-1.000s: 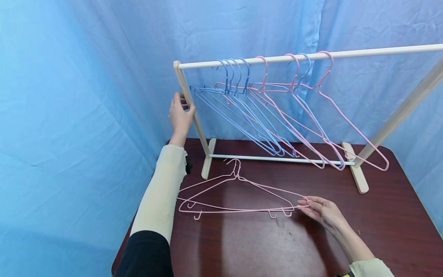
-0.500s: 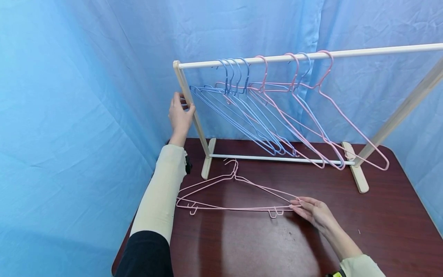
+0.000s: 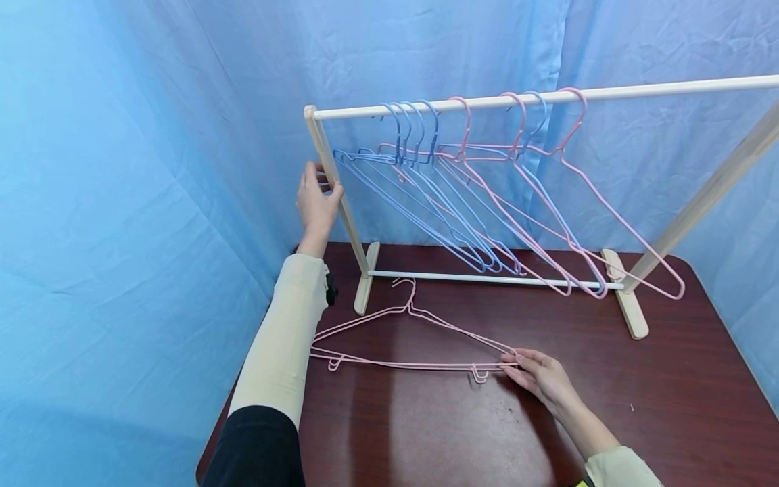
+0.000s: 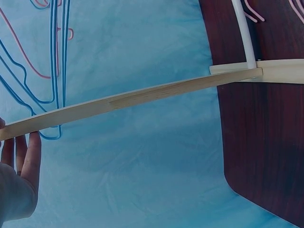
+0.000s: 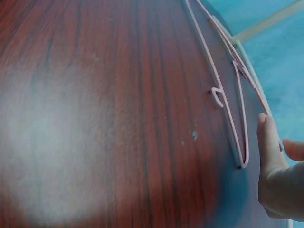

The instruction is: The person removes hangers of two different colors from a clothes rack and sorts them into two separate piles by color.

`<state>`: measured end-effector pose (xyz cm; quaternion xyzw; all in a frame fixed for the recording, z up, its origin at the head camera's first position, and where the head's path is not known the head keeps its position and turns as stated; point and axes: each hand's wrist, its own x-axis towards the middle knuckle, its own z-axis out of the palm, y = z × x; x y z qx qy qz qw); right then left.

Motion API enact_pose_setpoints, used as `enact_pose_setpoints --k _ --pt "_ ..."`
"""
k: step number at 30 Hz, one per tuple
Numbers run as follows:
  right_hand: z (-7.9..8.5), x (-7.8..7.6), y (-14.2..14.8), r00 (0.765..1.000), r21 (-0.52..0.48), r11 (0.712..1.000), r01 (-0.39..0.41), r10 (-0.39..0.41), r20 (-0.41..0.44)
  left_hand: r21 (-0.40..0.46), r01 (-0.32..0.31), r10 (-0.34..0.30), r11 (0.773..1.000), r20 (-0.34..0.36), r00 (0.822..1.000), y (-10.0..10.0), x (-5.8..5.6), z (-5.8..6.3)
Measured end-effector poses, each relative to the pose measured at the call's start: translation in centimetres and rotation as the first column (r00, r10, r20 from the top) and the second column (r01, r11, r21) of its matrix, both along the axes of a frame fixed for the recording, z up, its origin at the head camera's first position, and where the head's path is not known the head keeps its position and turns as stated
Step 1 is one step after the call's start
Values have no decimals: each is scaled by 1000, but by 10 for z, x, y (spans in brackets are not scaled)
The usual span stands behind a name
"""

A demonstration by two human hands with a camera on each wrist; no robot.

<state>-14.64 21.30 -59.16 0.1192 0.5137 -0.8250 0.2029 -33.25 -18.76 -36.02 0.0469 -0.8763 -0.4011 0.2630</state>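
My left hand (image 3: pixel 318 206) grips the left wooden post (image 3: pixel 341 203) of a clothes rack, thumb on one side and fingers on the other. In the left wrist view the fingers (image 4: pixel 32 159) reach that post from below. Two pink clothes hangers (image 3: pixel 414 366) lie nearly one over the other on the table, hooks toward the rack. My right hand (image 3: pixel 544 382) pinches the right corner of one of them between thumb and fingers. In the right wrist view another hanger corner (image 5: pixel 244 164) lies on the tabletop beside that hand; the pinched corner is mostly hidden behind the fingers.
Several blue hangers (image 3: pixel 435 135) and pink hangers (image 3: pixel 572 135) hang from the rack's white top rail (image 3: pixel 669 89). A lower white bar (image 3: pixel 426 276) joins its wooden feet. The dark wood table (image 3: pixel 450 439) is enclosed by blue curtains (image 3: pixel 152 169).
My right hand has slid leftward with the pinched hanger, bringing the two pink hangers and their hooks closely over each other. The left hand has stayed on the post.
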Motion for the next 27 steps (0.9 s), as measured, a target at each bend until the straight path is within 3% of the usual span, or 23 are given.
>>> enact_pose_setpoints --k 7,14,18,25,27 --pt "1 3 -1 997 200 978 -64 72 -33 -2 4 -4 1000 -3 1000 0 -1 0" --pt "9 7 -4 989 372 924 -92 127 -71 -4 3 -3 1000 -4 1000 0 -1 0" --pt "12 8 -6 985 427 899 -99 149 -84 -8 -5 5 1000 0 1000 0 -1 0" --pt "15 13 -10 976 550 830 -90 183 -117 -1 -6 6 1000 7 1000 1 0 0" --pt "15 14 -8 974 542 835 -94 189 -122 -1 -6 6 1000 9 1000 1 0 0"
